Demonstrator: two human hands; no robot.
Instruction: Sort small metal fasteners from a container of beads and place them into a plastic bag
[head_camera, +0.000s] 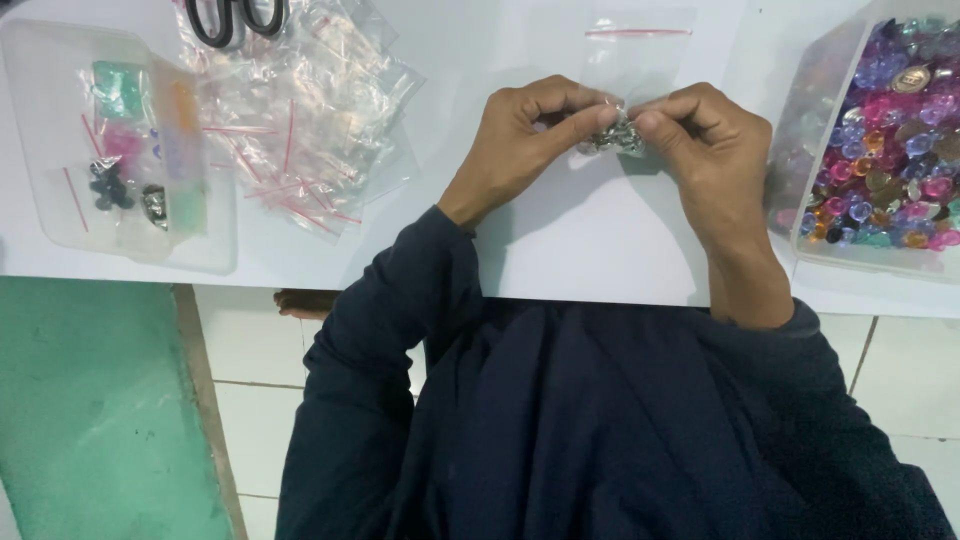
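A person in dark blue sleeves (400, 330) leaned over a white table (590, 240). The left hand (525, 140) and right hand (710, 145) together pinched a small clear zip bag (632, 70) holding silvery beads at the table's middle. Farther left lay a tray (60, 200), loose empty bags (300, 120) and scissors (235, 18); a tub of colourful gems (890, 150) sat right.

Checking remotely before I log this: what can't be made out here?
Head view only:
- Contents of the small clear bag: covered by left hand and right hand fingertips.
- Scissors: cut off by top edge.
- Bead box: cut off at right edge.
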